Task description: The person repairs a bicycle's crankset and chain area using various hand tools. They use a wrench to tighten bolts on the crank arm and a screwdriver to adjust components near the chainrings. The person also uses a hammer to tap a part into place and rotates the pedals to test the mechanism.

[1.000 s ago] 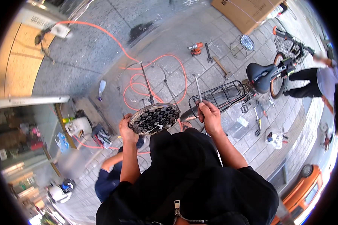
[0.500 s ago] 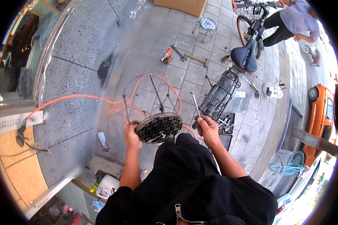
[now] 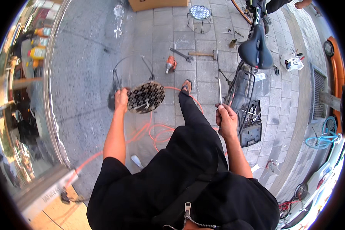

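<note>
My left hand (image 3: pixel 121 100) grips the edge of a small round wire-legged stool (image 3: pixel 146 96), fingers closed at its left side. Dark, grimy and patterned, the seat faces me, with a whitish smear low on it. Thin metal legs and a ring point away from me, partly blurred into the background. In my right hand (image 3: pixel 227 119) is a slim, flat metal bar (image 3: pixel 220 90), its free end pointing away from me; I cannot make out what tool it is. That hand is beside the rear rack of a bicycle (image 3: pixel 255 48) with a black saddle.
An orange power tool (image 3: pixel 171 64), a wrench (image 3: pixel 182 55) and a hammer (image 3: pixel 203 54) lie ahead on the paving. Another stool (image 3: pixel 200 12) stands beyond. An orange hose (image 3: pixel 157 134) loops by my legs. An open black toolbox (image 3: pixel 251 132) sits right. A glass shopfront (image 3: pixel 30 96) borders the left.
My view has shifted forward and left, and one foot now shows ahead. The stool has moved left and farther away in my left hand. The bar stays in my right.
</note>
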A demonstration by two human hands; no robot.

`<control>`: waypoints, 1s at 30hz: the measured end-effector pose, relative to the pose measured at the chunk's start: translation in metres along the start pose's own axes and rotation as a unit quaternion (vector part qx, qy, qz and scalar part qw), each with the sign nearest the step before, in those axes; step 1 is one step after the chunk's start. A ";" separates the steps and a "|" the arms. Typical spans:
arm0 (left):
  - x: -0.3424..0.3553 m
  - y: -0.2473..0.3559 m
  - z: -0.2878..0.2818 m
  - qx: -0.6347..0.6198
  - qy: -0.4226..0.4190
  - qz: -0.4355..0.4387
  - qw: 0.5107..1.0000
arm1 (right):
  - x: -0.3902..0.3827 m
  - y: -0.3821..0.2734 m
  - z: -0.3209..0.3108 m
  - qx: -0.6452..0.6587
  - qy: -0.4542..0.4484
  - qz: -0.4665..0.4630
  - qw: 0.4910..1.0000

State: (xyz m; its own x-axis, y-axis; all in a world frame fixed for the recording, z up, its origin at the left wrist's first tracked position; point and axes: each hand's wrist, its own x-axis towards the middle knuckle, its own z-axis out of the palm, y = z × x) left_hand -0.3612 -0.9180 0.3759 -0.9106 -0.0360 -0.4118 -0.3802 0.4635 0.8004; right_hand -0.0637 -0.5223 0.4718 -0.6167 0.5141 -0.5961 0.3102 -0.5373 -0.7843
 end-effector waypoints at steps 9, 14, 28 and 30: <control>0.208 -0.006 -0.004 0.455 -0.089 -0.075 0.883 | 0.134 -0.056 0.075 -0.051 0.083 0.052 0.994; 0.313 -0.047 0.014 0.561 -0.169 -0.130 0.800 | 0.177 -0.072 0.088 -0.069 0.170 0.074 0.980; 0.561 -0.180 0.117 0.484 -0.232 -0.152 0.830 | 0.380 -0.050 0.272 -0.146 0.248 0.192 0.938; 0.585 -0.184 0.097 0.465 -0.271 -0.120 0.834 | 0.385 -0.079 0.305 -0.137 0.253 0.203 0.936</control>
State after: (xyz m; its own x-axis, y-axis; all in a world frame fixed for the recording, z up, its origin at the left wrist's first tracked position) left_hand -0.8087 -0.9381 -0.0543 -0.5243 0.0625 -0.8492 -0.0207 0.9961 0.0861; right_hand -0.5470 -0.4859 0.3566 -0.0070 0.5926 -0.8055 0.6619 -0.6010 -0.4480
